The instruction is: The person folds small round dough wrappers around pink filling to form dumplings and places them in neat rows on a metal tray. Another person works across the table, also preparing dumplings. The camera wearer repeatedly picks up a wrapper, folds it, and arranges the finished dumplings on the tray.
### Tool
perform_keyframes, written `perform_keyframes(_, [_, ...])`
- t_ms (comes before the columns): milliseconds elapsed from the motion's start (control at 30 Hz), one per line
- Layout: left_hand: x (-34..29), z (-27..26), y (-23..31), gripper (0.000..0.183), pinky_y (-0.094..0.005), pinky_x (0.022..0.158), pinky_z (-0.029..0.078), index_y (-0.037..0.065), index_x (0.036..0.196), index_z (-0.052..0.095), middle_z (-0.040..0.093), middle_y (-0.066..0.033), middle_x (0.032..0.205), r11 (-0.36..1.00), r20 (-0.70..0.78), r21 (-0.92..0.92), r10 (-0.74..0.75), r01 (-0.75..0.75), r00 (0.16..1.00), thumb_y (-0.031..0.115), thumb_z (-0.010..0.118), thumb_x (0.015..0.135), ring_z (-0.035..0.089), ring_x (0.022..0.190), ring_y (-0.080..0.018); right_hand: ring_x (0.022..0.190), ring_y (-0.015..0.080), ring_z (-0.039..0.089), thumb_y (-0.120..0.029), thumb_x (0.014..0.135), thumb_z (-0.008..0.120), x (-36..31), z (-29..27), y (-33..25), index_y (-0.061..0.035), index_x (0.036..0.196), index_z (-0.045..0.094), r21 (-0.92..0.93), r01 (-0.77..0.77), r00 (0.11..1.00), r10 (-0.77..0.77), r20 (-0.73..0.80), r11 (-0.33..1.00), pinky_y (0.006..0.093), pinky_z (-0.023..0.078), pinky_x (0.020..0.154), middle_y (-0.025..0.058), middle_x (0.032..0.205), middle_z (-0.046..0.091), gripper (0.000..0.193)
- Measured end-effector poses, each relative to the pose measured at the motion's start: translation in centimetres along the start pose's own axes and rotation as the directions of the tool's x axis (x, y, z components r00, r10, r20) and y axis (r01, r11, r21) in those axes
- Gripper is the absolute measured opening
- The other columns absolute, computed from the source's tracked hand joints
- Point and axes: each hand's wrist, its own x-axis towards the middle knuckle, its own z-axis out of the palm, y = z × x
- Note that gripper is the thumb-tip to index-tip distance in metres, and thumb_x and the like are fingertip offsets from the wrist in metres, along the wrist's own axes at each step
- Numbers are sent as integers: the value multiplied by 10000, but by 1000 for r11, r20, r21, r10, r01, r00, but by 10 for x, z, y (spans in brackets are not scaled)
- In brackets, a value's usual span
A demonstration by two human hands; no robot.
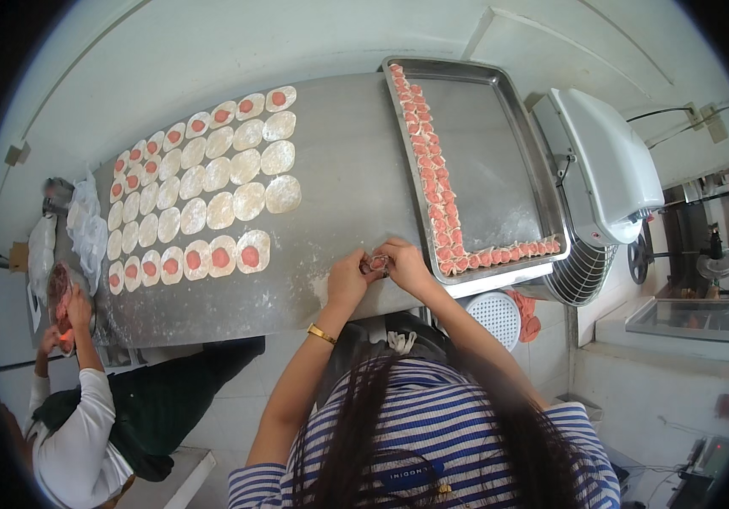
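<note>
At the near edge of the steel table, my left hand (349,277) and my right hand (404,264) are closed together around a small open-topped dumpling (377,264). Its pink filling shows between my fingers. Left of my hands lie rows of pale dough wrappers (248,198). Those in the nearest row carry dabs of pink filling (250,256), as do several at the back; the middle rows are bare dough. To the right, a shallow metal tray (483,110) holds open-topped dumplings (432,170) packed along its left and near sides.
A co-worker's hands (80,307) work at a bowl of pink meat filling (61,293) by the table's left end, near plastic bags (84,220). A white machine (606,161) with a wire guard stands beyond the tray. A white perforated stool (494,318) is below the table.
</note>
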Motion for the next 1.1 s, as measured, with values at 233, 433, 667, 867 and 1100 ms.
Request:
perform_keyframes(233, [0,0,-9,275,-288,683,517,-1,910,606,664,-99,773,973,-16,-232,10,-14,1000,17,752,676,668,749,-179,856,378,578,122,607,536,-5,-6,-4,2,929,630,13,-25,1000,25,-7,1000,411,479,730,170,917,580,356])
perform_keyframes(433, [3,-3,-2,250,-281,676,519,-2,913,608,672,-102,787,983,12,-184,4,-2,1000,8,734,698,670,731,-174,876,375,577,115,606,544,-4,-6,-7,1,963,627,69,-42,999,42,-3,997,417,479,737,176,950,571,384])
perform_keyframes(667, [7,-2,-5,237,-286,664,516,4,886,606,670,-111,780,998,50,-65,13,-10,999,13,742,692,670,719,-183,879,369,580,109,607,558,-3,-1,-2,-7,981,625,23,-53,998,54,-13,998,412,480,745,168,984,578,397])
perform_keyframes(867, [6,1,-10,243,-293,643,510,8,891,611,670,-118,776,982,-51,-177,62,-70,997,14,743,688,666,703,-192,802,304,601,121,620,585,-4,-2,3,-13,1013,622,-9,-37,999,37,-17,999,343,500,667,132,999,585,417])
perform_keyframes(1100, [6,2,-11,269,-293,677,528,10,932,603,676,-124,818,989,-23,-147,29,-32,999,-5,729,694,675,745,-200,870,349,578,126,594,559,-1,-7,-7,-12,980,630,63,-25,999,27,-23,998,396,477,727,155,924,580,415])
